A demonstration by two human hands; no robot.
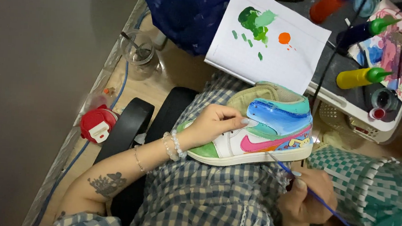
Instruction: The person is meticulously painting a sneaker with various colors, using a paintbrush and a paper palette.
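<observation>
A high-top sneaker [274, 127] painted in blue, teal, pink and green lies on its side across my lap. My left hand [214, 123] grips its toe half from above, with bead bracelets on the wrist. My right hand [305, 194] holds a thin blue paintbrush [325, 204]; the brush tip touches the sneaker's white sole edge near the heel.
A white sheet [268, 42] with green and orange paint dabs lies ahead. Paint bottles, one yellow [359, 77] and one dark blue [364, 30], rest on a tray at the right. A woven green-and-white basket [373, 193] stands at right. A glass [139, 48] and a red lid [96, 124] sit left.
</observation>
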